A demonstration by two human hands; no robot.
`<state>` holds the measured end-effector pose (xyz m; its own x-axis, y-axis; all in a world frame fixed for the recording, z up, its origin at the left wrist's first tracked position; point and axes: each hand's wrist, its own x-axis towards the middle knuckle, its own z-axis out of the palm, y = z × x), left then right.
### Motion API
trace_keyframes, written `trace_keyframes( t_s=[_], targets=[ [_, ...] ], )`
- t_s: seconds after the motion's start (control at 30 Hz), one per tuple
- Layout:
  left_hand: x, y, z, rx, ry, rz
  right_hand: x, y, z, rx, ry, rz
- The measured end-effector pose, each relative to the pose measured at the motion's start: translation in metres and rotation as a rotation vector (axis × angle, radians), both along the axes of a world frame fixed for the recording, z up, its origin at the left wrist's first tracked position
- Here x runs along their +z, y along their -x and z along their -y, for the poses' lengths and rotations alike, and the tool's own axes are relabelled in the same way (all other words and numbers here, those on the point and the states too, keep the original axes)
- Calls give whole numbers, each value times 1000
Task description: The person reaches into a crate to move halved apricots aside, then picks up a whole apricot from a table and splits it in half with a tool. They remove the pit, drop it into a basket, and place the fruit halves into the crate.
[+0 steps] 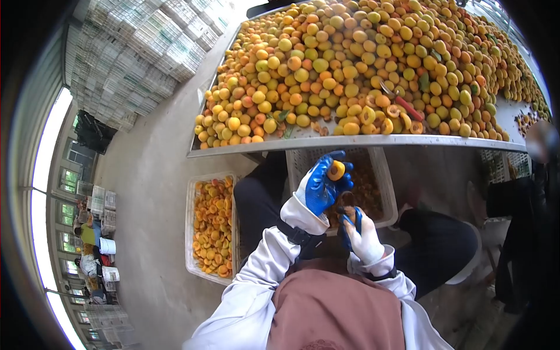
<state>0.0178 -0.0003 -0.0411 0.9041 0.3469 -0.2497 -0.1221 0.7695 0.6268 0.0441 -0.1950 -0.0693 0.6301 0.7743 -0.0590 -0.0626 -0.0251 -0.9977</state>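
Observation:
My left hand point(328, 184), in a blue-coated glove, is closed around a cut apricot half point(336, 170) with its hollow facing up. Just below and to the right, my right hand point(364, 236), in a white glove with blue fingers, is closed on a small brown thing that looks like an apricot pit point(349, 213). Both hands are over a white plastic crate point(387, 192) with brown pits in the bottom. Cut apricots point(368, 115) and a red-handled knife point(408, 108) lie on the table above, apart from my hands.
Whole apricots point(326, 64) are heaped on the metal table point(350, 140). A crate of apricot halves point(189, 227) stands on the floor at left. White crates point(128, 52) are stacked behind. Another person point(513, 233) is at the right edge; people point(87, 262) are far left.

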Motion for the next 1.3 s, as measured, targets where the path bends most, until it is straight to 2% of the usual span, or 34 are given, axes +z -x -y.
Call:
trace_keyframes(
  t_s=[0.03, 0.13, 0.27, 0.37, 0.47, 0.63, 0.77, 0.83, 0.97, 1.03, 1.13, 1.17, 1.23, 1.3],
  targets=[
    [3, 4, 10, 10, -24, -73, -1, 1, -1, 15, -11, 5],
    [-9, 10, 22, -60, -47, -53, 4, 0, -3, 13, 2, 6],
    [1, 10, 43, -52, -49, -105, 7, -3, -2, 3, 57, 19],
    [8, 11, 50, -38, -140, -144, 13, -3, -1, 7, 106, 3],
    [7, 8, 55, -41, -242, -143, 10, -2, -2, -32, 94, 114],
    [3, 5, 60, -34, -331, -134, -11, 2, -4, -85, 29, -18],
    [-8, 3, 62, 3, -275, -185, -15, -1, -4, -55, -66, -69],
    [-15, 3, 58, -15, -174, -224, -4, -9, 0, 79, -17, -211],
    [-17, 0, 50, -48, -207, -230, 3, -15, 6, 143, 22, -291],
    [-10, 0, 46, -190, -56, -114, 1, -18, 7, 74, 77, -515],
    [12, 1, 56, -169, -33, -6, 0, -19, 1, -109, -56, -934],
    [10, 2, 52, -216, -21, 45, 3, -22, 3, -110, -58, -926],
    [4, 5, 55, -216, -53, 45, 9, -27, 8, -22, -226, -1125],
    [0, 3, 56, -204, -87, 20, 6, -23, 6, -55, -212, -1090]
  ],
)
